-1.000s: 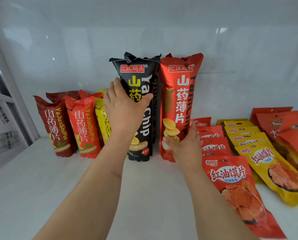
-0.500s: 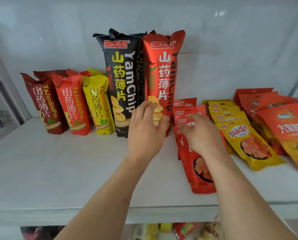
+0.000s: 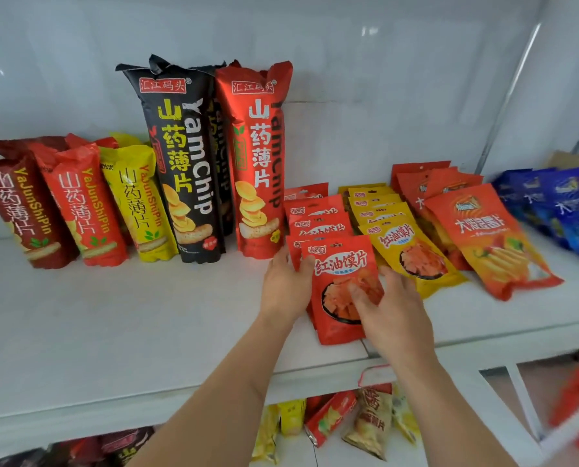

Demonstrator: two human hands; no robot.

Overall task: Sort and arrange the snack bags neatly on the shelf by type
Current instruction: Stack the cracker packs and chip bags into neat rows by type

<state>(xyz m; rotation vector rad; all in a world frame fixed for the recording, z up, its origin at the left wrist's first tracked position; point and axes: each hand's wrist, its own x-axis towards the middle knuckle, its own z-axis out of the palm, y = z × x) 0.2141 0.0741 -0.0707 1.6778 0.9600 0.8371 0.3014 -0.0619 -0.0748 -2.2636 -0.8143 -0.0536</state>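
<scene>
both hands are on the front red pouch (image 3: 340, 264) at the near end of a row of red pouches (image 3: 315, 214) lying overlapped on the white shelf (image 3: 130, 315). the left hand (image 3: 286, 286) grasps the pouch's left edge, thumb on its face near the top corner. the right hand (image 3: 392, 311) lies over the lower right part of the pouch, fingers bent onto its face; it looks like a grasp, though the far edge under the palm is hidden.

just to the right lies a row of yellow pouches (image 3: 412, 251), overlapped the same way, then a stack of larger orange-red bags (image 3: 487, 237), and at the far right a group of blue bags (image 3: 564, 203).

to the left of the red row, standing upright against the back wall, are a tall red yam chip bag (image 3: 258, 156) and a tall black yam chip bag (image 3: 180, 156), touching side by side. further left stand three shorter bags leaning a little: a yellow bag (image 3: 140, 200), a red bag (image 3: 82, 203) and a dark red bag (image 3: 22, 207).

below the shelf's front edge, more snack bags (image 3: 365, 423) show on a lower level, blurred.
</scene>
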